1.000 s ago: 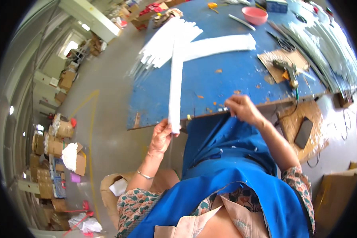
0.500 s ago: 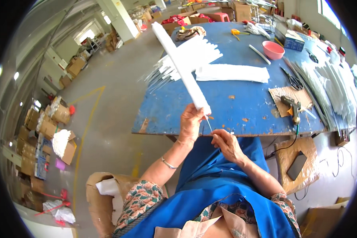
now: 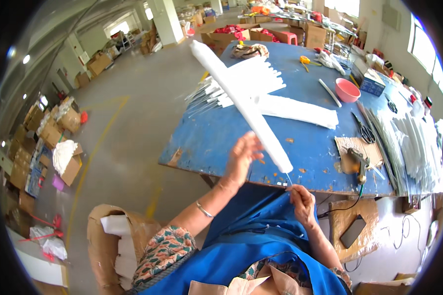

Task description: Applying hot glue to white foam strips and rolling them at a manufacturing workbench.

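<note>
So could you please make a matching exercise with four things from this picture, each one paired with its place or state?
Things:
1. long white strip
2. pink bowl
3. scissors
4. phone

Places or states:
a. lying flat on the blue table, near the brown cardboard piece
b. on cardboard below the table edge
c. held up slanted by the left hand
d. standing on the far right part of the table

Pairs: 1-c, 2-d, 3-a, 4-b

Brown cardboard boxes [image 3: 59, 123] line the left floor; a blue box [image 3: 372, 84] sits on the table.
</note>
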A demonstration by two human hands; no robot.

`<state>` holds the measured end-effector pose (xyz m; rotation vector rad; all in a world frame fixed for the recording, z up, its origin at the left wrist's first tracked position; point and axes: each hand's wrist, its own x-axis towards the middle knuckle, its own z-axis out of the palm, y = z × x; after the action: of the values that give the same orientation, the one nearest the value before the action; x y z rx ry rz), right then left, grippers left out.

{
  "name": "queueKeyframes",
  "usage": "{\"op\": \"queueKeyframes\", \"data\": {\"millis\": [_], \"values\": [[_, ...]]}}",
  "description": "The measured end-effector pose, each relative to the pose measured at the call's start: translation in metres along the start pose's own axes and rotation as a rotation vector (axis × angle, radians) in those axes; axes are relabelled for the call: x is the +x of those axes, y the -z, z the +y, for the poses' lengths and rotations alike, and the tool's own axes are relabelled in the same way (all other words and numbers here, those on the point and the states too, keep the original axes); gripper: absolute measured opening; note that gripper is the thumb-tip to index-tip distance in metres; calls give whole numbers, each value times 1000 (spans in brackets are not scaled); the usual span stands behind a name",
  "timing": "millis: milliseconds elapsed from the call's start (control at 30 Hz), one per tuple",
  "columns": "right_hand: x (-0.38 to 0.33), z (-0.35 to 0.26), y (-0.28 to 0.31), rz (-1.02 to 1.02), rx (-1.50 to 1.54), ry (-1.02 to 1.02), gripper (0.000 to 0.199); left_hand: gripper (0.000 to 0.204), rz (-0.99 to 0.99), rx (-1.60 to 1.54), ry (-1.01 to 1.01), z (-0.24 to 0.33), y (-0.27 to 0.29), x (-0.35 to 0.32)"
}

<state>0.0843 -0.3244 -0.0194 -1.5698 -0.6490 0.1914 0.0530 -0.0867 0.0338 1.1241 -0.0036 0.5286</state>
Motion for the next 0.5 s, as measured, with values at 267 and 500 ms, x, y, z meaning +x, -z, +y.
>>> {"op": "queueKeyframes", "data": {"millis": [267, 500], "values": [[-32, -2, 49, -96, -184, -14, 15, 73, 224, -129, -228, 97, 67, 68], [-51, -1, 46, -111, -252, -74, 15, 43, 246, 0, -225, 104, 87, 83]]}}
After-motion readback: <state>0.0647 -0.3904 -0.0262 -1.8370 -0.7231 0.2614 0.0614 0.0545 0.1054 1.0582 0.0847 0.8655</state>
